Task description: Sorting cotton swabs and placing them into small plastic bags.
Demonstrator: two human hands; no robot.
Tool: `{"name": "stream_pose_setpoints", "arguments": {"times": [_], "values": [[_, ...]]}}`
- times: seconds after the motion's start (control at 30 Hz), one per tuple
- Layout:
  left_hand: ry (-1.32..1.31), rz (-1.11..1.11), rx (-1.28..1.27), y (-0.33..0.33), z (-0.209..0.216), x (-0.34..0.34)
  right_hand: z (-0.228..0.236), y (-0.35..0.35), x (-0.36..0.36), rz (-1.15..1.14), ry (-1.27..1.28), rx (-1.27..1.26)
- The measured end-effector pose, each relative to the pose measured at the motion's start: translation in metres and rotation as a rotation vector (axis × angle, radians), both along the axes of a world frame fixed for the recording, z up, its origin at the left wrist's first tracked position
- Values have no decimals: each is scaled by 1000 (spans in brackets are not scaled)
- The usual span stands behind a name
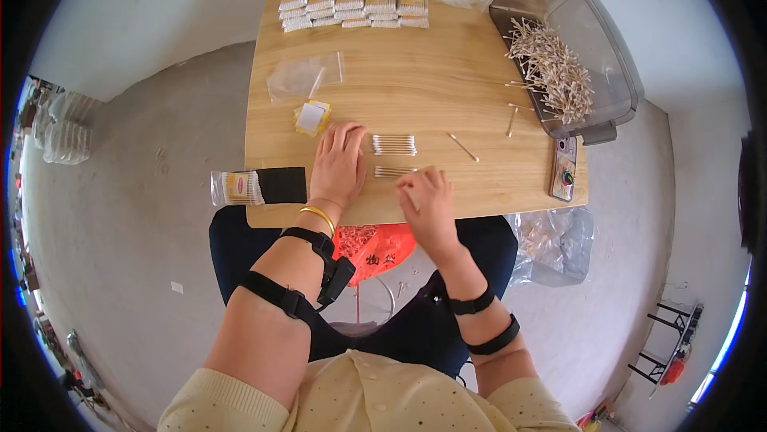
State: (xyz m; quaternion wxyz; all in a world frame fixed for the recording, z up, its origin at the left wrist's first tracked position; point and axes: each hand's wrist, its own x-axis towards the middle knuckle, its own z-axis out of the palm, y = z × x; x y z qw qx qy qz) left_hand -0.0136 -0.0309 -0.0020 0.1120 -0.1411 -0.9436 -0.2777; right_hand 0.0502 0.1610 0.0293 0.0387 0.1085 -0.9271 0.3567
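Two small rows of cotton swabs lie on the wooden table [463,65] in front of me: a thicker row [394,144] and a thinner row [393,172] nearer to me. My left hand [339,164] rests on the tabletop just left of both rows, its fingers stretched out and holding nothing visible. With curled fingers, my right hand [430,202] is at the right end of the nearer row; what its fingertips hold, if anything, is hidden. A single cotton swab [463,147] lies apart to the right. Beyond my left hand is a small stack of white and yellow cards [311,117].
A grey plastic bin [615,57] full of loose cotton swabs lies tipped at the far right, near a phone [564,168]. Filled swab packs [350,1] line the back. Clear bags [304,77] lie at left; one swab pack [238,187] sits on a black pad [284,185].
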Motion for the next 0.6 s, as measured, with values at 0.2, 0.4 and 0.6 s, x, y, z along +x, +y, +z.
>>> {"name": "stream_pose_setpoints", "arguments": {"times": [0.2, 0.4, 0.6], "values": [[-16, 8, -36, 2, -1, 0, -22, 17, -23, -83, 54, -11], [18, 3, -48, 2, 0, -1, -30, 7, -20, -85, 109, -34], [24, -4, -69, 2, 0, -1, -25, 8, -32, -60, 121, -23]]}}
